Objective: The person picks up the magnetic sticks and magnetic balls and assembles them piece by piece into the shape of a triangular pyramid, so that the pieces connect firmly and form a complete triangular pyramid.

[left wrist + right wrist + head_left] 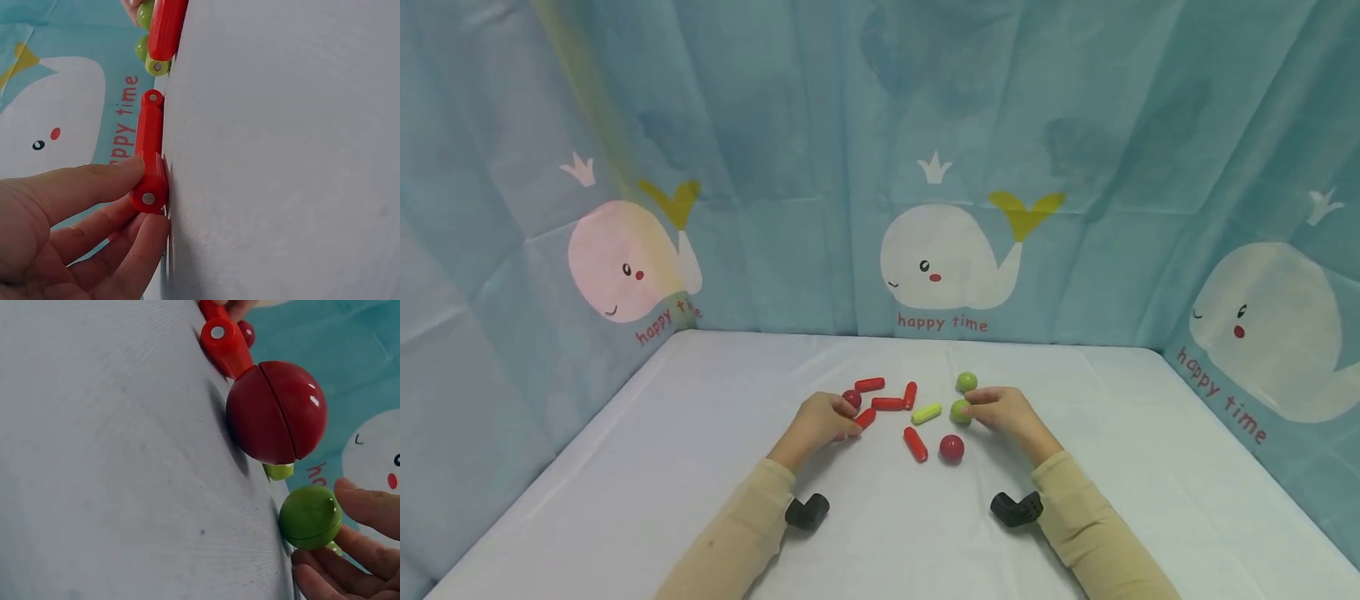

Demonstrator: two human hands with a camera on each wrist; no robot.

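Note:
My left hand (826, 422) pinches a red magnetic rod (867, 417). Its thumb (119, 177) presses beside the rod's silver round end in the left wrist view, and the other fingers curl below. On the right, my right hand (1009, 413) holds a green ball (960, 412) between thumb and fingers; the right wrist view shows this ball (310, 517) low at the tabletop. A second green ball (967, 382) sits just behind it. A dark red ball (852, 399) lies behind the left fingers, partly covered. Between the hands is a yellow-green rod (927, 413).
More red rods lie near the middle: one at the back (869, 384), a sideways rod (887, 404), an upright-looking rod (910, 395) and a nearer rod (915, 444). Another dark red ball (952, 448) sits in front. A whale-print curtain (775, 250) borders the white table (910, 533).

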